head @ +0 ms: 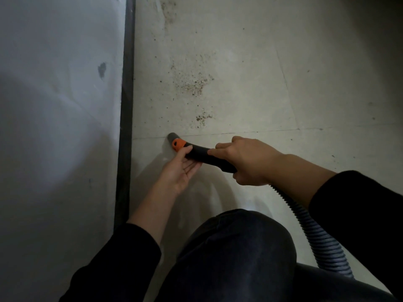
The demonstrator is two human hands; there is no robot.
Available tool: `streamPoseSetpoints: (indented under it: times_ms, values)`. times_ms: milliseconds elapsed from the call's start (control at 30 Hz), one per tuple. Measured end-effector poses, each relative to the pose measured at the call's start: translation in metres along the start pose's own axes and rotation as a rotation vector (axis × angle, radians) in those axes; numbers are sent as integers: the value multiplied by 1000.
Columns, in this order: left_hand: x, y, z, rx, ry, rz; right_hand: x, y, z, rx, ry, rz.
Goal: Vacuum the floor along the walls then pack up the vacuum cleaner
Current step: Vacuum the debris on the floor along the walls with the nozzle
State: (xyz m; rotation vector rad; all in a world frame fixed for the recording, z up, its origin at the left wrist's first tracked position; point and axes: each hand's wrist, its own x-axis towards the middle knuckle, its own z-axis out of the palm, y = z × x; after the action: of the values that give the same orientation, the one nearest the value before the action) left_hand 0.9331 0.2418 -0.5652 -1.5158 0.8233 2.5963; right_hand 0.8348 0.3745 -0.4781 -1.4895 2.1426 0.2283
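Observation:
A black vacuum handle (201,154) with an orange slider (178,144) and a grey nozzle tip (173,136) lies low over the pale floor, its tip close to the dark skirting (127,105). My right hand (246,162) grips the rear of the handle. My left hand (178,168) is palm up under the front part, thumb against the handle by the orange slider. A grey ribbed hose (311,227) runs from the handle down to the dark vacuum body (340,286) at the bottom right.
Brown crumbs and dirt (192,81) are scattered on the floor tiles ahead of the nozzle. A white wall (58,105) fills the left side. My knee (229,253) in dark trousers is bent below the hands.

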Motion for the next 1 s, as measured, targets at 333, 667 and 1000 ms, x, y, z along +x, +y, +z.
streamPoseSetpoints:
  times_ms: [333,667,1000]
  values:
    - [1,19,-21,-19,36,47,27,-13,-8,-27,31,-67]
    - [3,37,-41,-53,43,81,54,-26,-17,-33,45,-116]
    - [12,57,-56,-48,21,125,82,-34,-22,-42,75,-116]
